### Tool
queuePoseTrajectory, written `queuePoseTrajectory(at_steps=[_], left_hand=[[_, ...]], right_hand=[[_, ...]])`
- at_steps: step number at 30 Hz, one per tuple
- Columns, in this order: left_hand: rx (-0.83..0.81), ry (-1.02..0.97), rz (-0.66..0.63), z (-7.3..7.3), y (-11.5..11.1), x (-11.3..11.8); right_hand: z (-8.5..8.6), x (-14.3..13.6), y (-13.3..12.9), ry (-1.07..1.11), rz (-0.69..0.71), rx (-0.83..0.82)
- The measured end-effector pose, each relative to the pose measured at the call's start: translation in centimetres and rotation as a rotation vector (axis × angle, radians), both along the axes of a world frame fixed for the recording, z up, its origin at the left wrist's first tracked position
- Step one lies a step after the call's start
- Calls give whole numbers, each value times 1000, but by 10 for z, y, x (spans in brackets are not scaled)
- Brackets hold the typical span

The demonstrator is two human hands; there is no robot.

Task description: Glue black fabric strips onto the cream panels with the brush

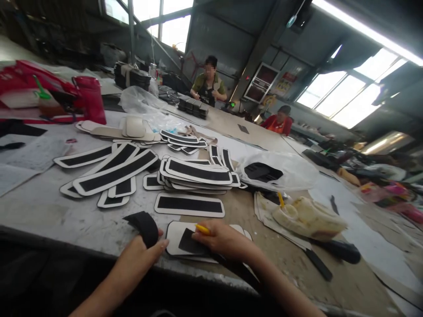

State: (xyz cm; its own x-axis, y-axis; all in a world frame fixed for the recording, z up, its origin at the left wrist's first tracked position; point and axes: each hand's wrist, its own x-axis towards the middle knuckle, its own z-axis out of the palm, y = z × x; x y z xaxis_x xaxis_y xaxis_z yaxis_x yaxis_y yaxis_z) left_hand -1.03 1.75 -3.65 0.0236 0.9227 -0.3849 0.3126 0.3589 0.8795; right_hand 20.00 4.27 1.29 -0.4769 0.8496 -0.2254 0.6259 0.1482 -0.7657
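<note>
My left hand (145, 253) is closed around a curled bundle of black strips (145, 224) at the table's near edge. My right hand (220, 240) pinches a yellow stick (202, 229); only its end shows, so its kind is unclear. Those right fingers also rest at a black strip (190, 242), which lies over a white rounded panel (173, 231). More black strip trails under my right wrist. Just beyond lies a white panel with a black centre (189, 205), with a stack of similar panels (198, 171) behind it.
More black-centred panels (115, 169) lie crossed at left. A plastic bag (297, 169) holds dark pieces. On the right are a stained yellowish container (307, 218) and a black-handled tool (319, 264). A red flask (90, 99) stands left. Two people (209, 83) work beyond.
</note>
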Motion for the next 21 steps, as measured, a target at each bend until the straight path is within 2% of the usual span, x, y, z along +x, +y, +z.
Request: queuePoseTrajectory(at_steps=[3,8,15,21], left_hand=[[46,15,-148,-2,9,0],[41,-19,-187,-7,17,0],[25,-82,-190,-9,20,1],[-54,32,-136,-5,20,7]], right_hand=[[-14,-14,18,-3,68,5],[-30,-24,32,-204,86,103],[-24,-27,39,-410,205,6],[-19,-29,39,-448,221,-9]])
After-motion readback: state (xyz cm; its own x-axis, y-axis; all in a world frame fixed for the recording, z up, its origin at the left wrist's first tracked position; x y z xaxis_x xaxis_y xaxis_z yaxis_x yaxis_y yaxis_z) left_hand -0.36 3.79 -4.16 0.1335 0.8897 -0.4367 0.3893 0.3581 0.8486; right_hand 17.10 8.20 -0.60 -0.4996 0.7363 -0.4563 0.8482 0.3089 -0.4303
